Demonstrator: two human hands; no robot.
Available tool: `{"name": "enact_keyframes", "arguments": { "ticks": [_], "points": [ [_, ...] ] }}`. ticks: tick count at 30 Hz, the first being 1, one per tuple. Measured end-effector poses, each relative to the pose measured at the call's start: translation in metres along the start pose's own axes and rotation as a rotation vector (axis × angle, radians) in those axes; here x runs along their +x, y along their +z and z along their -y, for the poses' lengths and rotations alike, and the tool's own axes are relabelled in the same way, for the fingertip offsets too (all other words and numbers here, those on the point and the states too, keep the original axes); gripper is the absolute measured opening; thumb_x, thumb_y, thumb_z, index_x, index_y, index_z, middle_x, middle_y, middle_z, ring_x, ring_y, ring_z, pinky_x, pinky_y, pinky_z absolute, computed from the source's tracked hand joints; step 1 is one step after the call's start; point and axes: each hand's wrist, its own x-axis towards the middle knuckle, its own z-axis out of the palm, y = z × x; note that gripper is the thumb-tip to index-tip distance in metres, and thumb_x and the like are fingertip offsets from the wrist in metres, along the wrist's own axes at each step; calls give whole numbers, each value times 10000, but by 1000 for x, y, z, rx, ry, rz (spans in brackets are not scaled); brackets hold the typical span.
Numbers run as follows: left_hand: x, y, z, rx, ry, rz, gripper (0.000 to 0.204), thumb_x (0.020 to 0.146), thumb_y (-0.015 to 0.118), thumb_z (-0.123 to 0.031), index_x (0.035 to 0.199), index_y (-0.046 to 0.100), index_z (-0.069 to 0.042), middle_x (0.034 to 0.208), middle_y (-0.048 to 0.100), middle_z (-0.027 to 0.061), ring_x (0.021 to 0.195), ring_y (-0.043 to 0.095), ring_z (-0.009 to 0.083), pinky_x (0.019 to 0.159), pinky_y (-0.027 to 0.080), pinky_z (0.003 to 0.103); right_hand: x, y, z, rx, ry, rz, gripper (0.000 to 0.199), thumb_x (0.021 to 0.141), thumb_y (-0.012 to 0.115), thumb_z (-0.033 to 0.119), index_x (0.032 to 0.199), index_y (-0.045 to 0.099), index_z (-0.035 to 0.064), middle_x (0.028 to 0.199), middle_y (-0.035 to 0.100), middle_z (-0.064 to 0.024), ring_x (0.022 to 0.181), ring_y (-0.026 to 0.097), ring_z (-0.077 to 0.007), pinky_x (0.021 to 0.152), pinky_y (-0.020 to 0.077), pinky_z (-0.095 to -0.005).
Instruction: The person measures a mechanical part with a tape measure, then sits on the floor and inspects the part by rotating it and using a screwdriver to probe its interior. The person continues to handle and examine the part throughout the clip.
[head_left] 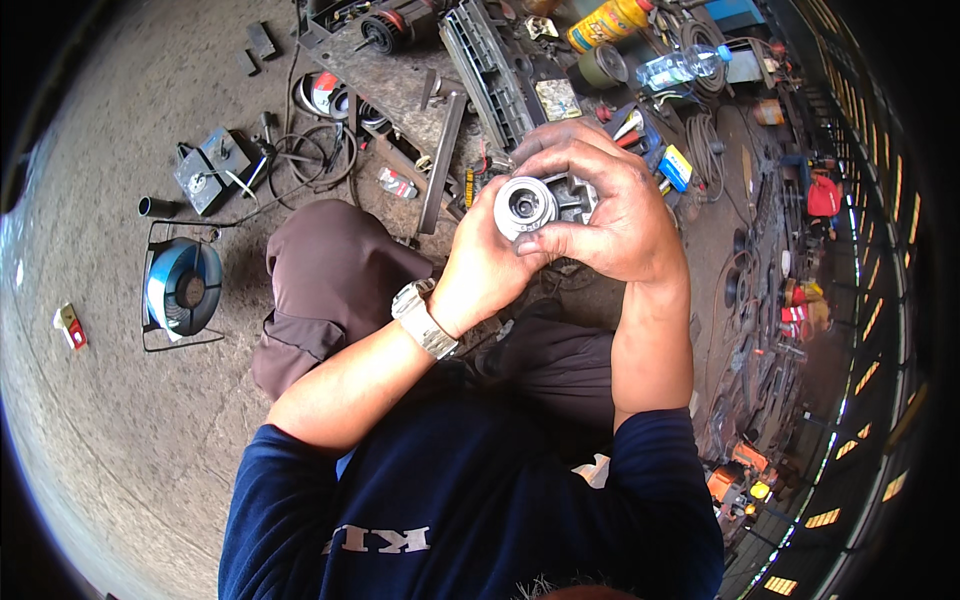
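Note:
A grey metal machine part (530,205) with a round, hollow flanged end is held up in front of me with both hands. My left hand (482,270) supports it from below and behind, a metal wristwatch (425,318) on that wrist. My right hand (610,205) wraps over its top and right side, thumb pressed under the round end. The rear of the part is hidden by my fingers. My knees in brown trousers (335,275) lie beneath.
On the concrete floor: a blue strap coil in a wire frame (183,287), a small black box with cables (212,170), a metal plate with parts (400,80), a yellow bottle (608,22), a clear plastic bottle (682,67), tools and clutter at right.

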Motion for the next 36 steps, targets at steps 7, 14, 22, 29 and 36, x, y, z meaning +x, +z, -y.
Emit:
{"name": "enact_keyframes", "arguments": {
  "ticks": [7,14,22,29,36],
  "points": [
    [3,5,23,85,17,-10,670,770,882,-28,1330,518,29,1225,648,174,1153,669,302,1019,548,411,-11,-7,-6,-9,29,-3,578,619,974,289,1077,753,13,1168,734,-130,1190,666,-320,1053,491,-434],
    [3,12,24,158,3,-4,770,724,914,-41,1367,501,59,1315,596,220,1223,631,357,1071,520,438,-25,-11,-7,4,46,-92,607,625,987,333,1104,780,23,1233,705,-155,1212,652,-300,1052,493,-425],
    [6,11,15,2,-61,27,761,764,936,-109,1364,501,63,1270,633,185,1164,668,287,1026,547,412,-24,-6,-6,19,22,-169,527,583,1000,202,1044,788,61,1129,723,-94,1073,700,-253,930,558,-374],
    [-5,7,20,220,32,48,757,688,897,-29,1347,528,23,1257,615,220,1219,612,388,1083,495,463,-38,-3,3,-22,14,-131,574,623,985,298,1087,779,29,1171,714,-142,1133,681,-303,986,530,-416],
    [-18,11,15,122,122,98,773,630,928,-20,1311,563,-27,1326,580,195,1279,564,398,1092,481,481,-52,1,12,-25,-46,-177,545,541,968,198,1032,772,65,1116,737,-97,1081,693,-308,948,548,-423]
  ]
}}
